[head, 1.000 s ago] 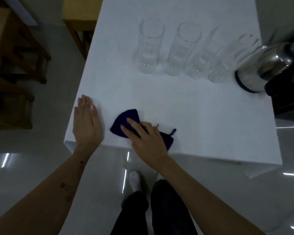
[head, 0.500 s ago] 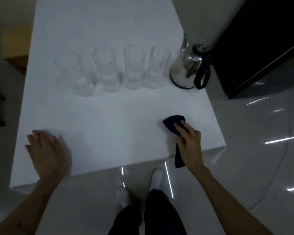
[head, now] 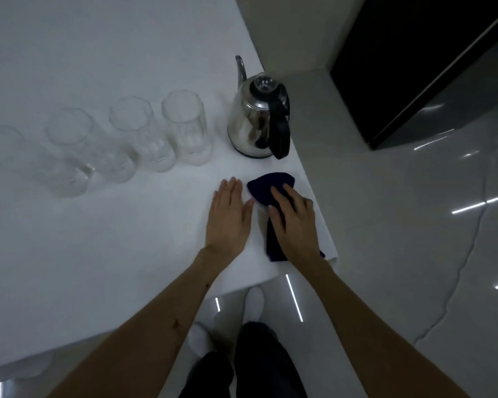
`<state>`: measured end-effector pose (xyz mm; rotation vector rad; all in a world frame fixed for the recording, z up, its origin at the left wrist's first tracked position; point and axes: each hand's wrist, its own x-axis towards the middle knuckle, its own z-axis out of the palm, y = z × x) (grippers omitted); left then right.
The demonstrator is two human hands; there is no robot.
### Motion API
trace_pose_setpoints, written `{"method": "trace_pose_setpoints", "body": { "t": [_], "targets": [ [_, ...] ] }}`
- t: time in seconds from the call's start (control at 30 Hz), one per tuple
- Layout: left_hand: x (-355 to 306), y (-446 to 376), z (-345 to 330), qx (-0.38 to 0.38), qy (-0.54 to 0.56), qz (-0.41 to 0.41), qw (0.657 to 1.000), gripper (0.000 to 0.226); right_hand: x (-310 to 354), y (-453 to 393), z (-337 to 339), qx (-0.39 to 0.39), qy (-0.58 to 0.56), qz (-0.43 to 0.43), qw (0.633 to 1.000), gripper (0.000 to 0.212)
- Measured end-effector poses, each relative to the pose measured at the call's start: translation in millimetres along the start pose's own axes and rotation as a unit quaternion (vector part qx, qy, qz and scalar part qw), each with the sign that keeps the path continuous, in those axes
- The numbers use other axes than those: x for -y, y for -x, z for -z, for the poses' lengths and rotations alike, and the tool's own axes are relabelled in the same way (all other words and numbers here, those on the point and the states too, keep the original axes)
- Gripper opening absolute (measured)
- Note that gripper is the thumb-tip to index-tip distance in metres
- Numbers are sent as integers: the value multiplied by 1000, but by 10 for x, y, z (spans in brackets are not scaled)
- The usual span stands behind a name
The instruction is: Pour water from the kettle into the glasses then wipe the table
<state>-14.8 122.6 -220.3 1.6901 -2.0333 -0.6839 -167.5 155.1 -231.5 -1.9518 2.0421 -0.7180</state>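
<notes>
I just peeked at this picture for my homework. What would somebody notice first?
Probably the right hand pressing a dark blue cloth on the white table near its right edge, with the left hand lying flat beside it. Just behind them stands a shiny metal kettle with a black handle, and a row of tall clear glasses stretches away to its left.

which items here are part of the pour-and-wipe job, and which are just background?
In the job:
- kettle, upright by the table's right edge
- four glasses, in a row left of the kettle
- dark cloth, under the right hand
- table, with the left hand flat on it

Just there:
- dark cabinet
- glossy floor
</notes>
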Motion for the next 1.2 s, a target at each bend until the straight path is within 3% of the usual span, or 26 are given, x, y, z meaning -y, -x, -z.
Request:
{"method": "trace_pose_setpoints", "body": {
  "t": [0.13, 0.23, 0.33, 0.4, 0.43, 0.5, 0.57, 0.63, 0.73, 0.93, 1.07, 1.2],
  "targets": [
    [-262, -182, -157, -78, -43, 71, 994, 40, -68, 121, 110, -20, 5, -52, 998, 46],
    [-380, -286, -204, -63, -57, 151, 985, 34, -115, 155, 72, -6, -18, -58, 998, 41],
    [-373, -373, -192, -89, -115, 103, 984, 20, -190, 150, 112, 31, -97, -62, 993, 37],
    [-356, -437, -145, -115, -147, 71, 980, 14, -184, 78, 184, 12, -166, -135, 977, 21],
    [-356, -469, -126, -125, -153, 62, 978, 12, -182, 46, 209, 17, -168, -168, 971, 15],
    [-372, -464, -115, -136, -149, 61, 977, 13, -256, 58, 213, 15, -91, -114, 989, 27],
    [-427, -348, -137, -115, -124, 52, 984, 27, -350, 120, 165, -8, 42, -15, 999, 43],
    [-483, -134, -179, -54, -101, 4, 993, 41, -361, 184, 157, 13, 91, 27, 995, 49],
    [-393, 196, -264, 67, -167, -59, 982, 54, -371, 293, 116, 51, 129, 61, 988, 56],
    [-191, 327, -340, 130, -247, -43, 959, 60, -338, 246, 91, 128, 138, 13, 982, 60],
    [-306, 285, -123, 198, -228, -58, 951, 63, -227, 194, 266, 187, 157, -10, 970, 64],
    [-453, 197, 291, 212, -267, -35, 939, 58, 72, -60, 661, 236, 146, -13, 961, 85]
  ]
}}
